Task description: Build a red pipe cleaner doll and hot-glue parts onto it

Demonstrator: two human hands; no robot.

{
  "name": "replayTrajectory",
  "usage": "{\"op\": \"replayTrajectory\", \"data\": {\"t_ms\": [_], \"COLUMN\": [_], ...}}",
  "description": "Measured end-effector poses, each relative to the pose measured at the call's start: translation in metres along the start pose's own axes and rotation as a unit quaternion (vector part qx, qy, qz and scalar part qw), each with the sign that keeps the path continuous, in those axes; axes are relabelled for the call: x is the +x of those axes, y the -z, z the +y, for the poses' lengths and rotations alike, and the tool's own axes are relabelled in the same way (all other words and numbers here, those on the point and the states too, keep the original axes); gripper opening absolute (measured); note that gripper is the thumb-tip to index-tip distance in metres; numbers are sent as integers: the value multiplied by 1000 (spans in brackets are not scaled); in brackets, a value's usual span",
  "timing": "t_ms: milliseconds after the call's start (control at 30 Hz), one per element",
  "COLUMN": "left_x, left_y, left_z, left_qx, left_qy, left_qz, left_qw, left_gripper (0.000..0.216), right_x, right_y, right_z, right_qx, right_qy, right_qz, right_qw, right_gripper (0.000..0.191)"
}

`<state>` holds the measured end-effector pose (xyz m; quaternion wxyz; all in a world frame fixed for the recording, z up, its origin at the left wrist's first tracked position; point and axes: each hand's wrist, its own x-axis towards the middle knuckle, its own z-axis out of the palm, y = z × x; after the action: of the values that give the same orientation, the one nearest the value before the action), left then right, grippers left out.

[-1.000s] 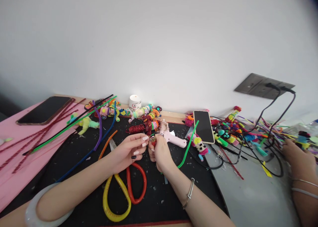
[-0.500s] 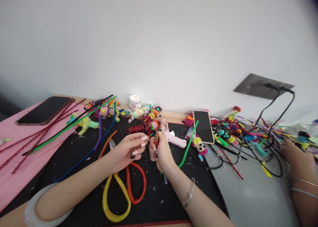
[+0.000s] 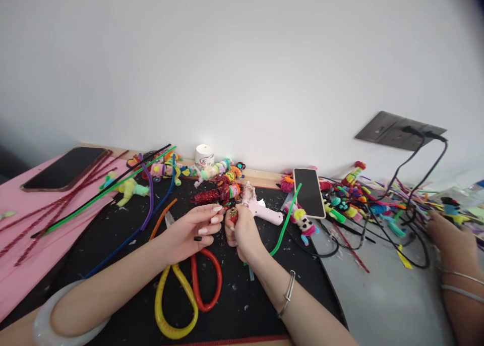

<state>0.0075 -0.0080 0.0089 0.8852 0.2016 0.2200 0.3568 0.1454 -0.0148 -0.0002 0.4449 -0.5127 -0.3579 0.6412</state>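
Note:
My left hand [image 3: 194,231] pinches thumb against forefinger on a thin, dark-green-tipped bit, mostly hidden. Just right of it, my right hand [image 3: 245,232] is closed round a small red and gold piece [image 3: 233,215], whose end shows above the curled fingers; its kind is unclear. The two hands are close together above the black mat [image 3: 234,321]. Scissors [image 3: 176,305] with one yellow and one red handle lie below my left hand. A pink glue gun [image 3: 266,213] lies behind my right hand, and a green pipe cleaner [image 3: 286,225] beside it.
Pipe-cleaner figures [image 3: 215,169] and a white paper roll [image 3: 204,156] stand along the wall. A phone [image 3: 309,192] is at right, another phone [image 3: 66,168] on pink sheeting [image 3: 22,280]. Black cables [image 3: 418,225] run from a wall socket [image 3: 401,130]. Another person's hand [image 3: 451,237] reaches among pipe cleaners.
My right hand has tilted slightly, so the red and gold piece's end shows more clearly. My left hand keeps its pinch. The other person's hand has hardly moved.

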Motion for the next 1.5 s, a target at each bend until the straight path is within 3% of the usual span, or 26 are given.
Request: {"op": "replayTrajectory", "data": {"t_ms": [1233, 1400, 1500], "left_x": [2, 2, 1], "left_y": [0, -1, -1], "left_z": [-1, -4, -7], "left_qx": [32, 135, 301], "left_qy": [-4, -84, -179], "left_qz": [-3, 28, 76], "left_qw": [999, 987, 934], "left_gripper": [11, 13, 17], "right_x": [0, -1, 0], "right_y": [0, 0, 1], "right_z": [0, 0, 1], "right_qx": [7, 22, 24], "right_qy": [-10, -27, -20], "right_qz": [-14, -28, -26], "right_qw": [1000, 999, 999], "right_gripper": [52, 58, 57]}}
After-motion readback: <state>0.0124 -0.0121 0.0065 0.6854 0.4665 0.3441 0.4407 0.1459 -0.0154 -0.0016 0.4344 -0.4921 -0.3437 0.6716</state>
